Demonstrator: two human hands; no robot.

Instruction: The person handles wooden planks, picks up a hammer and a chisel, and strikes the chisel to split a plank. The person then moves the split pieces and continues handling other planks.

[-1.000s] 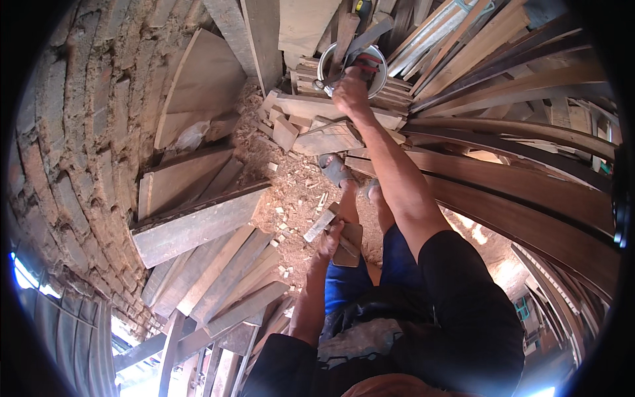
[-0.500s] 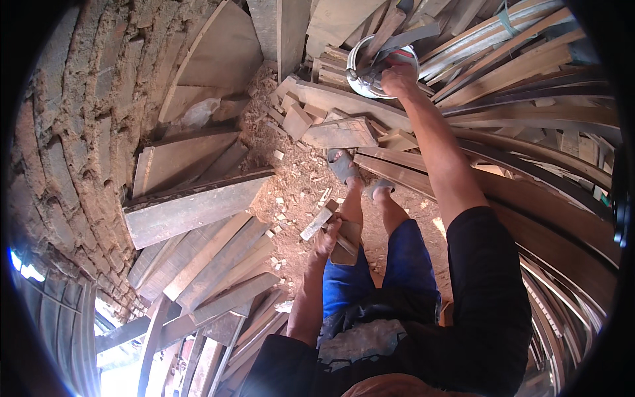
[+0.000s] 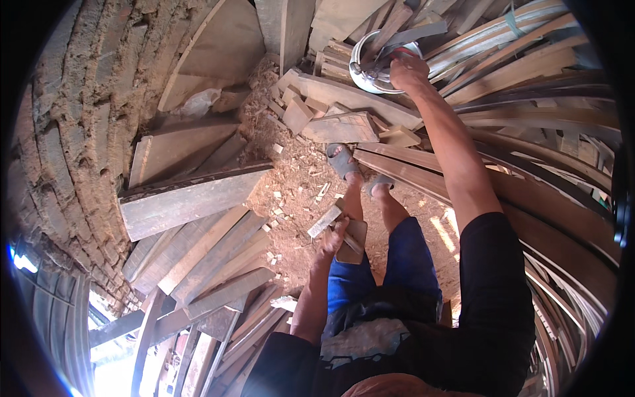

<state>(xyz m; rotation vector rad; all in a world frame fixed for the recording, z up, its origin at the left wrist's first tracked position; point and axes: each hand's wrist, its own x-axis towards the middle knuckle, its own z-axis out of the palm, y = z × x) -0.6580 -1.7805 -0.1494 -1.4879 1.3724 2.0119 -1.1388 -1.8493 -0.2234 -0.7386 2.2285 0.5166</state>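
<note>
My left hand (image 3: 333, 239) is closed on a wooden piece in front of my left thigh. A short pale bar (image 3: 324, 221) of it juts out on the left of my fingers, and a flat brown block (image 3: 352, 241) shows on the right; whether they are joined I cannot tell. Far forward, my right hand (image 3: 409, 69) reaches into a white bucket (image 3: 358, 74) with its fingers curled down among tools. A red part (image 3: 402, 51) shows beside those fingers; what they grip is hidden. A wooden handle (image 3: 391, 30) and a flat grey blade (image 3: 423, 32) stick out of the bucket.
Offcut blocks (image 3: 340, 127) lie piled before my feet, on a floor strewn with sawdust and chips (image 3: 297, 192). Long boards (image 3: 529, 178) crowd my right side, and more planks (image 3: 205, 255) lean at left by a rough brick wall (image 3: 86, 132).
My right hand has shifted slightly up and right within the bucket. My left hand still holds the wooden piece, now a little farther right. The whole view has shifted slightly.
</note>
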